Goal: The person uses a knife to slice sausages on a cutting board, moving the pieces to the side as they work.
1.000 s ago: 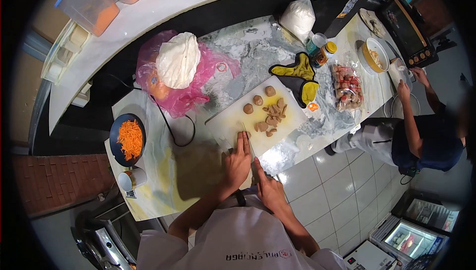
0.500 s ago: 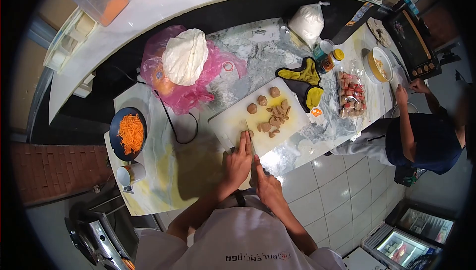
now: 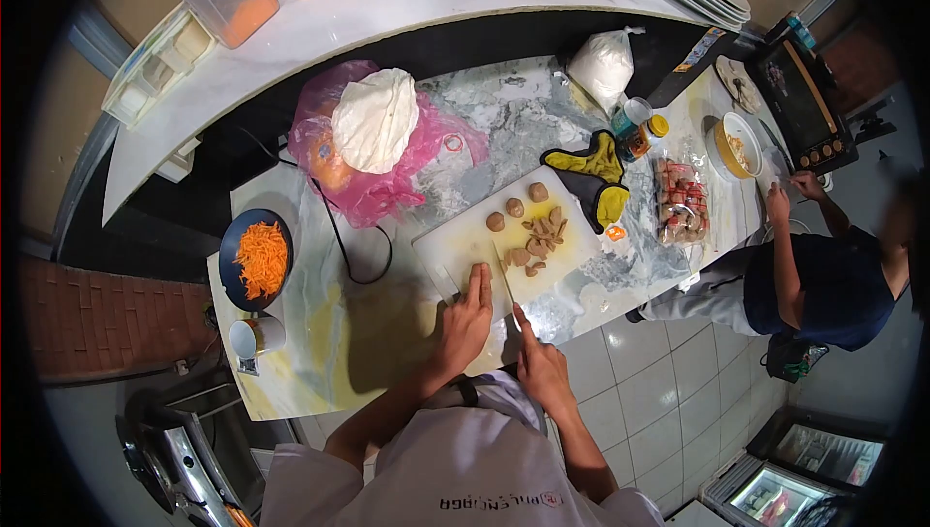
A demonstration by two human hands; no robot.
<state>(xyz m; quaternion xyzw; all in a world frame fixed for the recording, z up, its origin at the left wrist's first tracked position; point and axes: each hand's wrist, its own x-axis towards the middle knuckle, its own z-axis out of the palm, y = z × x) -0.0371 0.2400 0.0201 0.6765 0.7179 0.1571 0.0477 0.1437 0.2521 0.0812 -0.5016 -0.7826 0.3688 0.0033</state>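
My right hand [image 3: 542, 370] is closed around the handle of a knife [image 3: 503, 273], its index finger stretched along the top. The blade points away from me over the white cutting board [image 3: 446, 248], beside the cut pieces. My left hand [image 3: 467, 322] rests on the board's near left part, fingers stretched out, to the left of the blade; nothing shows in it. Sliced brown meatballs [image 3: 539, 234] lie in a loose pile right of the blade. Three whole meatballs [image 3: 514, 207] sit in a row along the far side of the board.
A black plate of shredded carrot [image 3: 262, 260] and a mug [image 3: 254, 338] stand left. Behind are a pink plastic bag [image 3: 339, 178] and a black cable [image 3: 360, 281]. Yellow-black gloves [image 3: 603, 173], jars [image 3: 637, 144] and packed meatballs [image 3: 682, 200] lie right, near another person [image 3: 823, 275].
The knife has moved right, away from my left fingers, toward the sliced pile. A small piece by my left fingertips no longer shows there. The view has shifted slightly.
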